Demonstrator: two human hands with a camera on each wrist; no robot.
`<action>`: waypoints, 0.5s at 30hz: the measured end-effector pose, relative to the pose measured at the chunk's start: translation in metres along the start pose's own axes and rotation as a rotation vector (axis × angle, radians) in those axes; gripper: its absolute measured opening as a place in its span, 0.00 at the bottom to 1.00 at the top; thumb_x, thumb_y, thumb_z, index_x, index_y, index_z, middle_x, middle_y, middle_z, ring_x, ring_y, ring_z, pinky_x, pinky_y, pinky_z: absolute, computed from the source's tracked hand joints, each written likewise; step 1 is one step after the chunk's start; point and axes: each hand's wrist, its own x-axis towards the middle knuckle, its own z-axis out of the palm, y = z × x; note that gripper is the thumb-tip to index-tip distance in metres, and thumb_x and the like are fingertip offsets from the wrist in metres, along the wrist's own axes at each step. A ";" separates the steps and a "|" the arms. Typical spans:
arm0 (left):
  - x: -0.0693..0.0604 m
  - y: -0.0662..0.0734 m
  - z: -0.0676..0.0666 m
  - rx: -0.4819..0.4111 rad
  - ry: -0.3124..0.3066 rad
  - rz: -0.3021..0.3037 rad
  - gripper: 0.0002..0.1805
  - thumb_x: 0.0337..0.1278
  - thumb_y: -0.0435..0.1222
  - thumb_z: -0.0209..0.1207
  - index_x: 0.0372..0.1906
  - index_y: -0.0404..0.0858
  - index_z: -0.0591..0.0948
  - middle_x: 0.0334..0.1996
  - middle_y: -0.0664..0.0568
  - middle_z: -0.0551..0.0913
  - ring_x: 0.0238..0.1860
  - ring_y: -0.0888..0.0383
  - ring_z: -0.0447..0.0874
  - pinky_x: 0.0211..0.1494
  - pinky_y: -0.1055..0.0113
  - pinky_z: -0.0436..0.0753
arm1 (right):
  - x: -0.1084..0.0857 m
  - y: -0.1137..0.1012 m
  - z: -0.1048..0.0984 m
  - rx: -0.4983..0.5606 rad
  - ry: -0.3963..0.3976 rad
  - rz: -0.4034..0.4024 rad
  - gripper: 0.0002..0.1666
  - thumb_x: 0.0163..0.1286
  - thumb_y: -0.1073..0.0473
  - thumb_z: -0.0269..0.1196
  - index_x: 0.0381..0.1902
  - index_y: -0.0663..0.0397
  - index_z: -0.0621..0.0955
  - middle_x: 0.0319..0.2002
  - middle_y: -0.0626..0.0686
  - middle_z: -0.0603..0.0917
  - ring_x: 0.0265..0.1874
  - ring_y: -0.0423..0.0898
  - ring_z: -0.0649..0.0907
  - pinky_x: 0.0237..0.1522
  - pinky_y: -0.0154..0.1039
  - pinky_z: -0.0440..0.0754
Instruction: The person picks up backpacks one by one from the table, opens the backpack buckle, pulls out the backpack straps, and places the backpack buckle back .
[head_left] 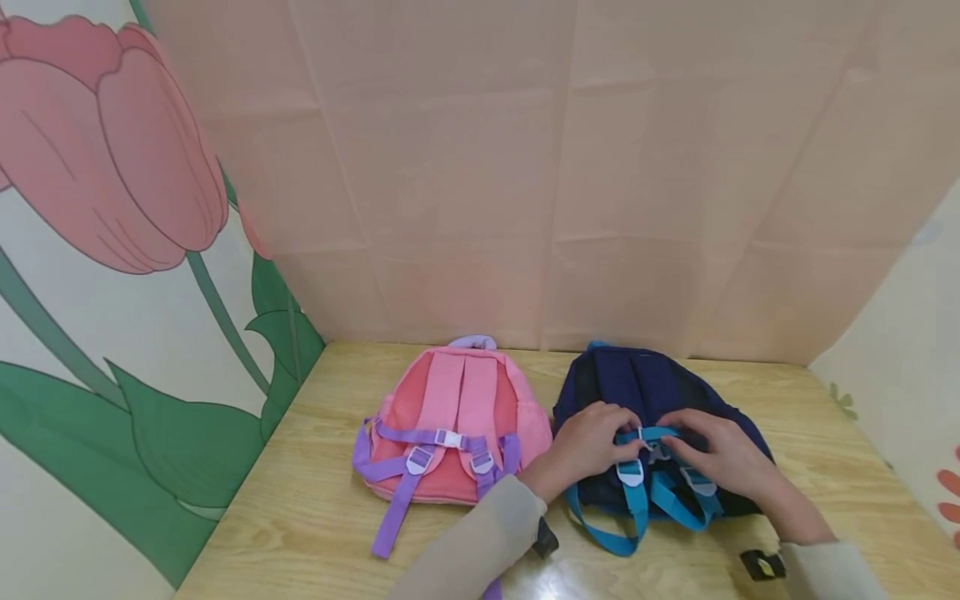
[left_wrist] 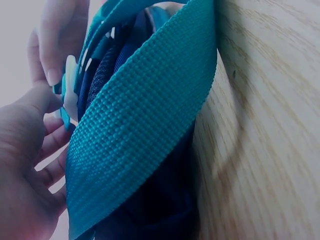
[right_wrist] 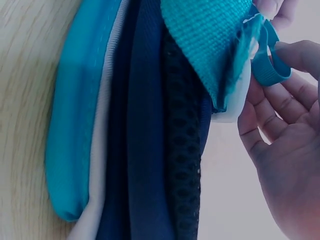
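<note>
A navy backpack (head_left: 611, 379) lies on the table with its shoulder straps facing up. Across those straps runs a narrow blue chest strap (head_left: 660, 432) with a small white buckle part near its middle. My left hand (head_left: 588, 446) pinches the chest strap beside that buckle, thumb and fingers coming from the left. From the other side my right hand (head_left: 720, 454) holds the strap's right part, and a loop of blue webbing (right_wrist: 272, 75) stands at its fingertips. Wide blue webbing (left_wrist: 145, 110) crosses the left wrist view and hides part of the backpack.
To the left lies a pink backpack (head_left: 438, 392) with purple straps, its white chest buckle (head_left: 450, 438) fastened. Both bags rest on a wooden table (head_left: 285, 500). A pinkish sheet (head_left: 480, 183) hangs behind, and a tulip-painted wall (head_left: 112, 333) borders the left side.
</note>
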 end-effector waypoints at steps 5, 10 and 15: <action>0.000 0.000 0.000 0.014 0.004 0.003 0.13 0.67 0.52 0.62 0.51 0.55 0.84 0.42 0.70 0.82 0.41 0.73 0.72 0.44 0.86 0.70 | 0.001 0.000 0.000 0.016 -0.020 -0.009 0.17 0.63 0.67 0.71 0.49 0.50 0.85 0.44 0.44 0.88 0.40 0.36 0.84 0.41 0.29 0.81; 0.000 -0.001 0.001 0.025 0.006 0.001 0.13 0.67 0.52 0.62 0.52 0.55 0.84 0.42 0.69 0.82 0.41 0.73 0.73 0.45 0.86 0.70 | 0.003 -0.003 0.002 0.028 -0.032 0.000 0.15 0.64 0.66 0.70 0.48 0.48 0.85 0.43 0.42 0.87 0.40 0.32 0.83 0.40 0.32 0.83; 0.000 -0.001 0.002 0.023 0.007 0.003 0.13 0.67 0.52 0.62 0.52 0.55 0.84 0.42 0.69 0.82 0.42 0.73 0.73 0.45 0.85 0.70 | 0.005 -0.007 0.003 0.031 -0.025 0.015 0.12 0.65 0.63 0.71 0.46 0.46 0.85 0.41 0.40 0.87 0.38 0.32 0.83 0.39 0.34 0.83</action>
